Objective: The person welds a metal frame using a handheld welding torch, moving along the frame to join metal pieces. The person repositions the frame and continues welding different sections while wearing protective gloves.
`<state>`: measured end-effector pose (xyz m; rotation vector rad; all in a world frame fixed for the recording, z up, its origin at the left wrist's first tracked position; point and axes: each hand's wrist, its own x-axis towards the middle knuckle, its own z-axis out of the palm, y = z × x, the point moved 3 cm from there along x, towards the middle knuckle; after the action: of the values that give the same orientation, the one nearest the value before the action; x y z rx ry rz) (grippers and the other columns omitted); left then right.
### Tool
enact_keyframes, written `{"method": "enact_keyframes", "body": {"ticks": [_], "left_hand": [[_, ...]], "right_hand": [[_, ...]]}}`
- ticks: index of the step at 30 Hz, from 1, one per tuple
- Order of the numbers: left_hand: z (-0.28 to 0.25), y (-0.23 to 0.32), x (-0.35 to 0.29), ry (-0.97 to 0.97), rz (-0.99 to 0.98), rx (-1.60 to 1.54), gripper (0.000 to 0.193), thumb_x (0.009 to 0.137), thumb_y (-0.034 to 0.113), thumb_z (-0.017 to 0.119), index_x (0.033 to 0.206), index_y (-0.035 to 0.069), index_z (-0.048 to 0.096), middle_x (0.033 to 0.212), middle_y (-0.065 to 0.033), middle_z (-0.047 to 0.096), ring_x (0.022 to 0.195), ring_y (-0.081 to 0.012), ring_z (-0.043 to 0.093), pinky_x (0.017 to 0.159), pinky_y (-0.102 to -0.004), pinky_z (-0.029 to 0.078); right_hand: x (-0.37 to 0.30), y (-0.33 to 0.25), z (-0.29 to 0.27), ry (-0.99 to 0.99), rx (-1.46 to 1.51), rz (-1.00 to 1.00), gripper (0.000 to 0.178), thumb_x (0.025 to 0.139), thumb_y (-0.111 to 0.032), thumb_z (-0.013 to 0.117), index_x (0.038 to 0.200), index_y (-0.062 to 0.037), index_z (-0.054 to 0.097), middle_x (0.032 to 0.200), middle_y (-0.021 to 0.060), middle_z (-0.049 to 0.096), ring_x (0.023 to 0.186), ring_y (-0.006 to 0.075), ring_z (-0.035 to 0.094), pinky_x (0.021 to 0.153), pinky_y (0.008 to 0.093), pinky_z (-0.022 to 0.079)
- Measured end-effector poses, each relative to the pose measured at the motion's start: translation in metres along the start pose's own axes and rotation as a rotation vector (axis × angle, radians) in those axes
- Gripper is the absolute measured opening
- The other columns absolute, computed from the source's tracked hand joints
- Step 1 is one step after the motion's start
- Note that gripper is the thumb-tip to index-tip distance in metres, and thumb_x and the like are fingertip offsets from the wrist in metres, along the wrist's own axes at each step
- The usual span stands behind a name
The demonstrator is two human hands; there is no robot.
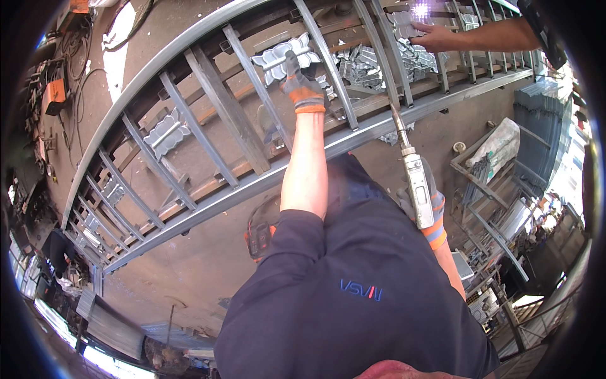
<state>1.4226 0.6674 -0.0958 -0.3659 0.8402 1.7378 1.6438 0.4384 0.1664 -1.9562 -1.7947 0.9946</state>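
Note:
My left hand [306,91], in a grey and orange glove, reaches over the metal frame [151,79]. One finger lies across a silver, scallop-edged ornamental plate [278,60] set between two bars; the rest look curled at its near edge. At my right side, my gloved right hand [427,201] is wrapped round a long metal tool [416,183]. The tool has a box-like silver body and a narrow tapered nose pointing up at the frame's near rail. The fingers of that hand are partly hidden behind the body.
Another person's bare hand [435,38] is over the frame's right part, beside a bright light. Many loose silver plates [363,66] lie there under the bars. A red and black device [257,237] is at my left. Metal stock [536,132] is stacked at right.

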Motion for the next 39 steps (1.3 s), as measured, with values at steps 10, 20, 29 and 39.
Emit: {"method": "enact_keyframes", "body": {"ticks": [10,20,29,39], "left_hand": [[-0.004,0.002,0.009,-0.006,0.013,0.072,0.03,0.092,0.014,0.085,0.117,0.005,0.073,0.111,-0.0106,0.077,0.094,-0.0241,0.077,0.08,-0.0393,0.069],[-0.007,0.005,-0.015,0.002,-0.056,0.006,0.027,0.094,0.009,0.084,0.118,0.003,0.075,0.114,-0.0079,0.076,0.098,-0.0214,0.075,0.08,-0.0371,0.067],[-0.006,0.005,-0.004,-0.049,0.001,0.013,0.031,0.093,0.016,0.085,0.118,0.002,0.072,0.111,-0.012,0.076,0.094,-0.0255,0.076,0.079,-0.0398,0.069],[-0.018,0.0,0.008,-0.016,0.005,0.026,0.032,0.094,0.017,0.084,0.122,0.004,0.073,0.114,-0.0099,0.076,0.097,-0.0254,0.076,0.079,-0.0406,0.068]], "right_hand": [[0.007,-0.005,0.01,0.021,0.003,0.016,0.056,0.083,0.002,0.082,0.136,-0.0027,0.064,0.106,0.0078,0.079,0.073,0.0167,0.069,0.071,0.0305,0.057],[0.007,-0.008,0.009,0.014,-0.041,0.011,0.056,0.083,0.001,0.083,0.136,-0.0033,0.065,0.109,0.0078,0.079,0.083,0.0182,0.073,0.075,0.0312,0.058],[0.003,-0.016,0.004,0.043,-0.051,-0.035,0.059,0.083,0.001,0.083,0.139,-0.0022,0.062,0.111,0.0099,0.08,0.083,0.0199,0.076,0.074,0.0323,0.059],[0.002,-0.011,0.016,0.012,-0.135,-0.057,0.06,0.084,0.003,0.082,0.14,-0.0018,0.061,0.11,0.0095,0.079,0.08,0.0174,0.074,0.073,0.0306,0.059]]}}
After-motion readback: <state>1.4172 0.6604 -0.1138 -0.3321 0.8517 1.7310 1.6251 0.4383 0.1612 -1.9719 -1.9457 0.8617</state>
